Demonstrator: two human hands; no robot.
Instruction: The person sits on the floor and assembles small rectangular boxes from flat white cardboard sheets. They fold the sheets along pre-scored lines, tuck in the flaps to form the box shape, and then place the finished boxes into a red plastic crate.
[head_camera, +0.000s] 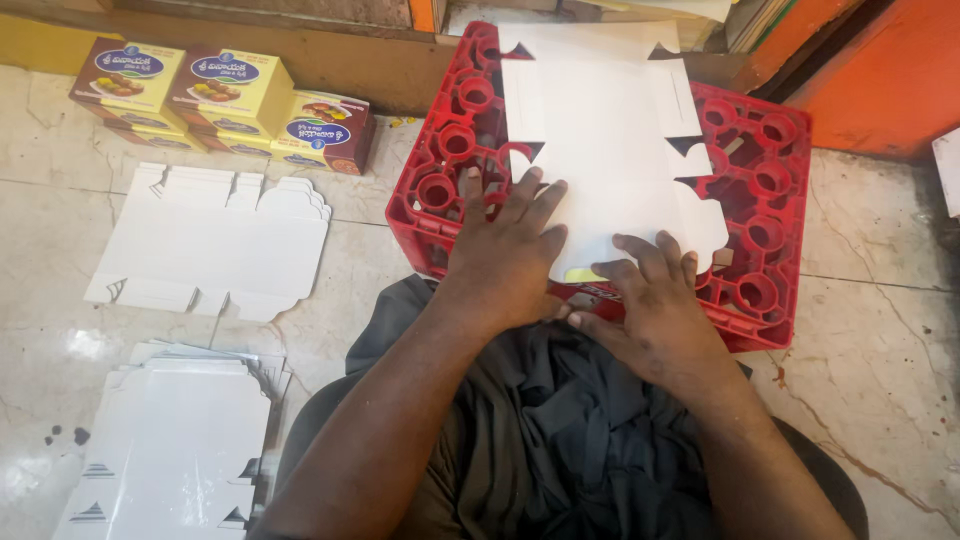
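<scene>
A flat white carton blank (610, 150) lies on top of the red crate (770, 300). Both hands press it flat at the crate's near edge: the left hand (505, 250) with fingers spread, the right hand (650, 300) likewise (palm down). Left of the crate sit more blanks (215, 240) and folded boxes (225, 100).

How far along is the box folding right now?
Done: a few folded yellow-and-brown boxes stand by the wall. In hand: left hand and right hand press one flat white cardboard blank on the red plastic crate. Left: flat blank stacks on the floor.
</scene>
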